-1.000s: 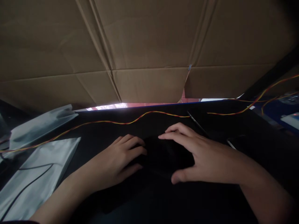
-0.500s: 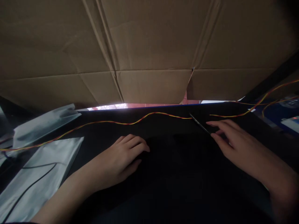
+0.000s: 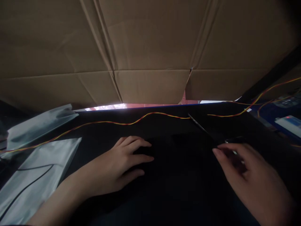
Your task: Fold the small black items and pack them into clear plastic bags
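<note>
Two bare hands are showing over a black surface [image 3: 164,194], well apart from each other. The left hand [image 3: 127,161] is lying palm down, its fingers loosely parted and its thumb standing clear of them, closing on nothing visible. The right hand [image 3: 251,179] is curling, with thumb and forefinger tips standing close together; small glints are showing inside the curl, but the light is so poor there that I cannot tell whether it is gripping anything.

Just beyond the right fingertips, a slim dark object [image 3: 199,124] is lying aslant, its pale edge catching light. Near those knuckles, a smaller dark item [image 3: 235,139] is partly hiding behind the hand.

A red-and-yellow twisted wire [image 3: 127,124] is running across beyond both hands, vanishing at the slim object and reappearing to its right. Outward on the left, two whitish plastic bags are lying, one farther back [image 3: 42,125] under the wire, one nearer [image 3: 44,175] with a thin black cable [image 3: 25,186] crossing it. At far right, a white box [image 3: 290,123] is glowing with a red light. Creased cardboard [image 3: 150,40] is standing behind everything.
</note>
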Demonstrator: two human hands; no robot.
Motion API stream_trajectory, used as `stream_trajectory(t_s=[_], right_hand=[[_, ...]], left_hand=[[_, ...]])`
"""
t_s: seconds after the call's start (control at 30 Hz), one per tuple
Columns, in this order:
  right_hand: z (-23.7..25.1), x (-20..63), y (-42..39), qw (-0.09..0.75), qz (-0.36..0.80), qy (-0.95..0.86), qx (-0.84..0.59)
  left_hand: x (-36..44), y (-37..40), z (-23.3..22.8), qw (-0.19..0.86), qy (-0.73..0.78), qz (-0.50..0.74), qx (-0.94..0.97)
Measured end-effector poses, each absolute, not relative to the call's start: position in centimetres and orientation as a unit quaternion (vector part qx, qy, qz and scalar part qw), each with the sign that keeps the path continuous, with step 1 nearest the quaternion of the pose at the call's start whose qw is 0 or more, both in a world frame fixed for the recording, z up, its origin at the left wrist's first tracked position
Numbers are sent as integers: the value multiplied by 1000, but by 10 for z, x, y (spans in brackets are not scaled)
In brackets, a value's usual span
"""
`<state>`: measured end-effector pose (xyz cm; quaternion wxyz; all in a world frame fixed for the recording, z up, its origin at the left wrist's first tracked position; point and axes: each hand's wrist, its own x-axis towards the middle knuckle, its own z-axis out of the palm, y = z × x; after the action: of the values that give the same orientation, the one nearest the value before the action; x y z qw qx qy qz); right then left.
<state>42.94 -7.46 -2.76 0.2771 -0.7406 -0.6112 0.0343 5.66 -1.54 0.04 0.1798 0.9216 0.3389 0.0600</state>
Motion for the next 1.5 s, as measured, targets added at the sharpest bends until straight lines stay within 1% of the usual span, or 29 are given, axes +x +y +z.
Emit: stream_trajectory(t_s=[0.07, 0.13, 0.23, 0.33, 0.4, 0.47, 0.53, 0.6, 0.67, 0.77, 0.87, 0.97, 1.03, 1.1, 1.17, 1.2, 1.23, 1.4, 1.43, 1.5], right_hand=[[-30, 424, -84, 234, 80, -565, -787], [-35, 417, -84, 203, 106, -564, -793], [-39, 407, -70, 211, 111, -598, -765], [-38, 398, -56, 263, 145, -597, -744], [-36, 392, -51, 322, 179, -574, -731], [-35, 386, -51, 388, 186, -549, -717], [-33, 375, -55, 436, 140, -523, -719], [-29, 360, -63, 451, 67, -523, -720], [-25, 344, -72, 438, 6, -587, -680], [-21, 325, -78, 365, -24, -763, -533], [-27, 320, -75, 257, -17, -867, -426], [-31, 330, -70, 201, 38, -893, -401], [-29, 340, -72, 202, 97, -887, -405], [-25, 348, -76, 245, 134, -861, -426], [-24, 351, -79, 317, 127, -812, -473], [-25, 349, -80, 340, 116, -787, -501], [-28, 346, -81, 343, 108, -772, -524], [-46, 317, -72, 217, 84, -786, -572], [-46, 314, -70, 213, 82, -782, -580], [-43, 317, -68, 242, 95, -758, -598]], left_hand=[[60, -16, -2, 171, 339, 72, 923], [62, -16, -7, 163, 334, 69, 926], [63, -14, -12, 157, 324, 61, 931], [63, -13, -13, 157, 321, 65, 932], [64, -13, -12, 157, 322, 63, 932], [65, -14, -11, 157, 321, 59, 932], [66, -15, -11, 157, 318, 63, 933], [68, -16, -13, 155, 312, 72, 935], [69, -17, -14, 151, 305, 83, 937], [70, -16, -16, 146, 302, 90, 938], [66, -12, -14, 149, 306, 87, 936], [59, -8, -6, 151, 321, 106, 929], [55, -7, 0, 154, 333, 124, 922], [53, -6, 5, 161, 341, 129, 917], [53, -7, 6, 168, 341, 123, 917], [54, -7, 6, 172, 337, 118, 918], [54, -7, 5, 177, 333, 113, 919], [56, -7, -3, 177, 327, 86, 924], [56, -6, -4, 173, 326, 85, 926], [55, -6, -4, 165, 321, 90, 928]])
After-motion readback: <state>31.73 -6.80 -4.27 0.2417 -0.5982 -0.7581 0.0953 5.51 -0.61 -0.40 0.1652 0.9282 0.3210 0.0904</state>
